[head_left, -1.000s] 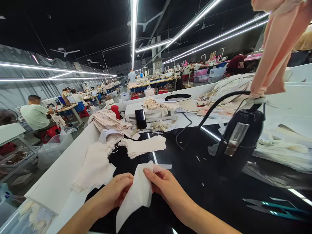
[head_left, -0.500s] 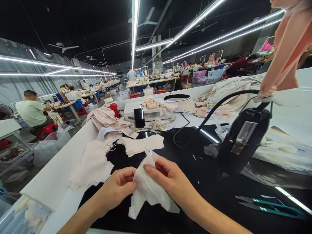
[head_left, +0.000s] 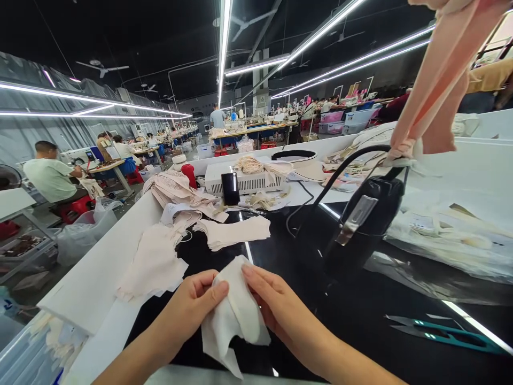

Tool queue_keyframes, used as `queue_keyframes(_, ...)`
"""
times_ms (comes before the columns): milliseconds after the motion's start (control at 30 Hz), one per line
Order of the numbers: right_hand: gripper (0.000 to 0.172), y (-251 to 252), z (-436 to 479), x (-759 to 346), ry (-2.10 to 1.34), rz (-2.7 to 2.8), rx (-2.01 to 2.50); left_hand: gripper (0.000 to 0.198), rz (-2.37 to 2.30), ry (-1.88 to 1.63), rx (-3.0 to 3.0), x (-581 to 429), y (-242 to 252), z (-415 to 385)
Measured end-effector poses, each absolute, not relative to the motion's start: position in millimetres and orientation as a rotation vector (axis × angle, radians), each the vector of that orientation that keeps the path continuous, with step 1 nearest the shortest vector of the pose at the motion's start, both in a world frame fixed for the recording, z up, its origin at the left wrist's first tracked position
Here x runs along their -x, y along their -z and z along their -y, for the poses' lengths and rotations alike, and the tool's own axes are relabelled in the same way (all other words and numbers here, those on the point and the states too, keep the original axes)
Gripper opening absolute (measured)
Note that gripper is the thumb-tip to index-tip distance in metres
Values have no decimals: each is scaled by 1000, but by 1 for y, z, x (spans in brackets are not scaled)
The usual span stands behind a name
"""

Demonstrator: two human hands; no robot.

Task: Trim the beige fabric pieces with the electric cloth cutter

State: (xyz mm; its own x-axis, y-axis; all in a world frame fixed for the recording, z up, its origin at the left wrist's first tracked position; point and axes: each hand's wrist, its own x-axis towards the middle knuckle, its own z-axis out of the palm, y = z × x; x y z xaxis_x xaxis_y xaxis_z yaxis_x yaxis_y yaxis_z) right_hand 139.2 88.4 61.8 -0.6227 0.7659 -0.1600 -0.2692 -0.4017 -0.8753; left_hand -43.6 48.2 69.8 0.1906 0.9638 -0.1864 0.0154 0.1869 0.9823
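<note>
Between my hands, above the glossy black tabletop (head_left: 292,326), is a white cut fabric piece (head_left: 236,315) with a folded strip down its middle. My left hand (head_left: 192,305) pinches its left edge between thumb and fingers. My right hand (head_left: 276,299) has its fingertips closed on the upper right edge; its lower fingers are partly hidden behind the cloth. Just beyond lies a flat stack of pale fabric pieces (head_left: 234,231). To the left sits a larger stack of cream cut pieces (head_left: 154,262).
Teal thread snips (head_left: 441,331) lie at right. Behind them stands a black cable-fed device (head_left: 364,214) with pink cloth strips (head_left: 436,91) tied above. A phone (head_left: 230,188) leans on a white vented box (head_left: 248,179). A seated person (head_left: 50,174) works far left.
The fabric piece has been turned and pulled slightly nearer and left. My right fingers have straightened along its edge. The black device and pink strips appear further left as the view shifts.
</note>
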Motion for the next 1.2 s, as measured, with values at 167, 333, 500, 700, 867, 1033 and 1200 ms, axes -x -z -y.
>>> queue_keyframes(167,44,-45,-80,-147,-2252,1060,636,49,-1241,-953,-1204,52,-72,-51)
queue_keyframes(333,40,-33,-78,-150,-2209,1260,774,50,-1297,-911,-1243,55,-70,-53)
queue_keyframes(500,45,-24,-82,-151,-2084,1398,812,51,-1346,-867,-1296,59,-68,-56)
queue_keyframes(700,40,-24,-75,-165,-2198,1415,750,52,-1339,-813,-1396,54,-68,-55)
queue_keyframes(867,37,-30,-72,-169,-2302,1207,499,49,-1205,-718,-1421,45,-70,-51)
queue_keyframes(1033,39,-32,-79,-165,-2158,850,623,45,-1101,-619,-1393,45,-65,-50)
queue_keyframes(1200,33,-32,-86,-168,-2049,798,708,33,-1107,-564,-1403,49,-64,-48)
